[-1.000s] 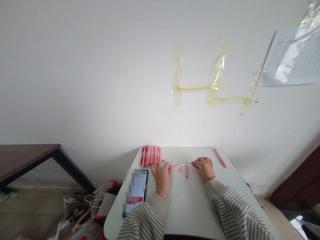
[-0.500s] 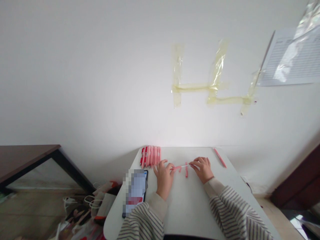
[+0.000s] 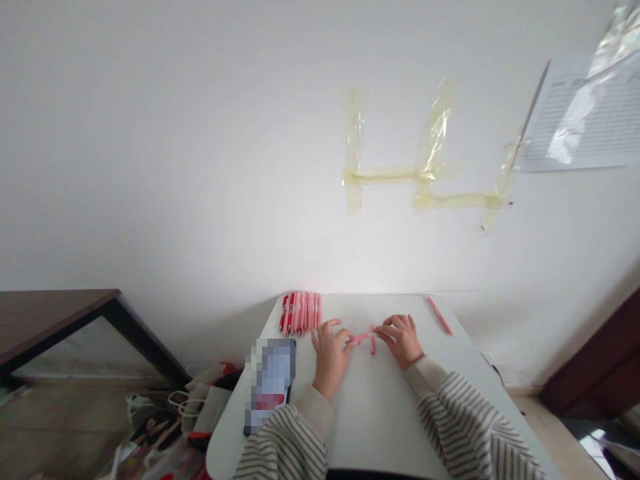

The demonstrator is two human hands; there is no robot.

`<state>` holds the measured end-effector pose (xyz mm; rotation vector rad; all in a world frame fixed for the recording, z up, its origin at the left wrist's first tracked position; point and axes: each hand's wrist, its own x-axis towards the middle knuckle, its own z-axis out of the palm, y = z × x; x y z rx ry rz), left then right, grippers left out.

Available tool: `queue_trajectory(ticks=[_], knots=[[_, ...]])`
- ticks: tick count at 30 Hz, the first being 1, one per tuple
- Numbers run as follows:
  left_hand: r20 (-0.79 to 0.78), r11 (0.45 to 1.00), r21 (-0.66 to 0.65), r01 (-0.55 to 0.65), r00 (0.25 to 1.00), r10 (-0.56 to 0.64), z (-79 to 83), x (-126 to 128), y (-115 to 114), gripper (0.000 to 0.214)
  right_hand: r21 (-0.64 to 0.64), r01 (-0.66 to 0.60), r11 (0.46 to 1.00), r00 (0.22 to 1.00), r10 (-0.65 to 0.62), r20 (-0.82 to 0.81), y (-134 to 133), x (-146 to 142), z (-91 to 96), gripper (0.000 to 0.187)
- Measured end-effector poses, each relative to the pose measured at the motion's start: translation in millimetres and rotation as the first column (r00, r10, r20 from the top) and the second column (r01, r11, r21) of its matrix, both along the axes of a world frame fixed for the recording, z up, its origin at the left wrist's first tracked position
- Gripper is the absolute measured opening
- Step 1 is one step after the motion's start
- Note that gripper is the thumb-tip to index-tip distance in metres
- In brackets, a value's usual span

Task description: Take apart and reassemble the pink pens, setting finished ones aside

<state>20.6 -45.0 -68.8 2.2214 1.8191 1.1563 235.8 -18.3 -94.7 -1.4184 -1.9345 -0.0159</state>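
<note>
My left hand pinches a short pink pen barrel over the white table. My right hand pinches the pen's thin white refill, now almost fully inside the barrel. The two hands nearly meet. A loose pink pen part lies on the table just below them. A row of several pink and red pens lies at the table's far left edge. A single pink pen rests to the far right.
A phone lies at the table's left edge beside my left sleeve. Bags and clutter sit on the floor to the left. A dark table stands further left. The wall behind carries tape strips and a sheet of paper.
My right hand has moved left towards my left hand, and the white refill between them has gone from long and exposed to nearly hidden in the pink barrel.
</note>
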Motion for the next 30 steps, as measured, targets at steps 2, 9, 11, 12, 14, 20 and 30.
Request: queue_trajectory(ticks=[2,9,11,12,14,20,30], knots=[[0.004,1.0,0.004,0.02,1.0,-0.02,-0.3,0,0,0.006,-0.009,-0.005,1.0,1.0,0.005,0.001,-1,-1,1.4,0.019],[0.019,0.999,-0.009,0.04,0.999,-0.04,0.7,4,-2,0.004,0.02,-0.005,1.0,1.0,0.005,0.024,-1,-3,1.6,0.019],[0.023,0.999,-0.009,0.043,0.999,-0.042,0.5,4,-2,0.003,0.034,-0.012,0.999,1.0,0.011,0.028,-1,-3,0.6,0.02],[0.024,0.999,-0.009,0.044,0.999,-0.044,0.3,4,-2,0.003,0.038,-0.019,0.999,1.0,0.018,0.025,-1,-3,0.1,0.02],[0.025,0.999,-0.01,0.046,0.999,-0.046,-0.1,4,-2,0.003,0.041,-0.031,0.999,0.999,0.031,0.014,0,-4,-0.9,0.02],[0.016,1.0,-0.01,0.019,1.0,-0.019,-0.6,3,-2,0.004,0.03,0.01,0.999,1.0,-0.01,0.015,1,-3,-3.7,0.019],[0.002,0.999,-0.011,-0.052,0.999,0.052,-0.4,3,-1,0.004,-0.015,0.029,0.999,0.996,-0.028,0.082,13,8,-16.0,0.027]])
